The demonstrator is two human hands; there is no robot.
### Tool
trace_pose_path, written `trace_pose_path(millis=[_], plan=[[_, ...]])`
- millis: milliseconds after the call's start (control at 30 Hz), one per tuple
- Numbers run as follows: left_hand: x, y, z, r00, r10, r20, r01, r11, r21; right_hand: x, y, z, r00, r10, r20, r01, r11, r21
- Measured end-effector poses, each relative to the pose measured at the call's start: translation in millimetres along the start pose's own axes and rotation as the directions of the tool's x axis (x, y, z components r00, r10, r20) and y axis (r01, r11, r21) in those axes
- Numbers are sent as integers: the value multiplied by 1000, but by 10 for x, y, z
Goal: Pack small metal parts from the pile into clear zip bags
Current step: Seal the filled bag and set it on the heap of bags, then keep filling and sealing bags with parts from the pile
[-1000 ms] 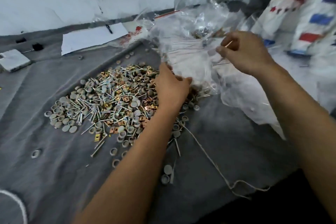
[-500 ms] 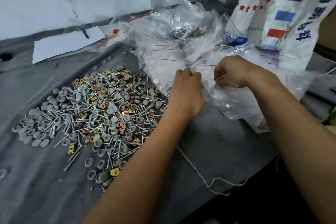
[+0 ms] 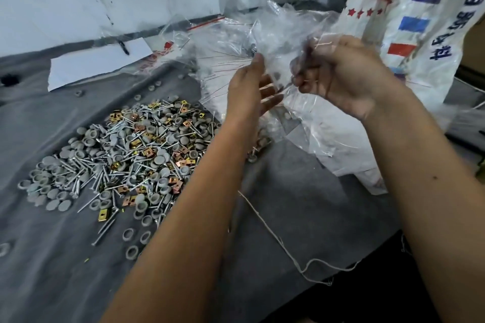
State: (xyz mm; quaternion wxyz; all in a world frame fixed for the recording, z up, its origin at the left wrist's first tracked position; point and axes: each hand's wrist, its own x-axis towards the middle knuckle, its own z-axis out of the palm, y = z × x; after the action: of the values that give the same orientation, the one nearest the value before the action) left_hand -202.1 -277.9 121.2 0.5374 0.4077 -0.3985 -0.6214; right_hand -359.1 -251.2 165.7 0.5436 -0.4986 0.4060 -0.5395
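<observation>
The left hand [image 3: 252,92] and right hand [image 3: 341,78] each pinch one clear zip bag [image 3: 283,60] between them, still empty I think, while the big pile [image 3: 126,155] waits lower left of the left hand.

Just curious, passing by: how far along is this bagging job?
Early, it seems. The pile of parts still looks large on the grey cloth. In hand: both hands, left and right, hold a clear bag, seemingly empty. Nearly all the packing remains.
</observation>
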Motion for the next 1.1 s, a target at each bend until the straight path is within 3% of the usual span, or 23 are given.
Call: trace_pose_path(millis=[67,233,367,433,500,567,600,667,733,767,833,967,1100], plan=[[-36,129,-221,999,-1,35,3,998,-62,3,91,114,998,58,32,-59,998,20],[-225,388,-987,993,113,21,-112,993,-28,78,339,520,984,179,14,-178,982,-65],[-485,686,-1752,956,220,-193,-184,965,185,154,556,1025,986,72,-152,-100,978,-185],[-679,932,-2137,847,407,-342,-269,883,384,160,651,1331,984,-50,-169,2,962,-272],[-940,1204,-2499,651,640,-407,-299,710,637,136,751,1695,995,-90,-48,72,950,-303],[-1195,1413,-2717,497,801,-334,-157,461,873,85,850,2035,987,-83,135,116,959,-260],[-1283,1461,-2741,485,836,-257,-105,347,932,65,899,2185,973,-75,218,126,964,-232],[-1312,1386,-2642,598,785,-158,-86,259,962,41,991,2426,937,-38,348,114,973,-200],[-1224,1137,-2511,750,642,-159,-67,312,948,50,1094,2581,911,19,411,75,975,-211],[-1167,979,-2475,790,590,-168,-54,339,939,65,1141,2613,911,44,411,64,967,-245],[-1061,736,-2457,828,532,-178,-64,405,912,104,1226,2587,926,76,371,57,940,-335],[-939,579,-2555,928,343,-148,-141,690,710,166,1327,2444,955,64,291,39,942,-334],[-883,475,-2594,930,321,-180,-193,842,503,173,1348,2409,944,56,325,34,963,-266]])
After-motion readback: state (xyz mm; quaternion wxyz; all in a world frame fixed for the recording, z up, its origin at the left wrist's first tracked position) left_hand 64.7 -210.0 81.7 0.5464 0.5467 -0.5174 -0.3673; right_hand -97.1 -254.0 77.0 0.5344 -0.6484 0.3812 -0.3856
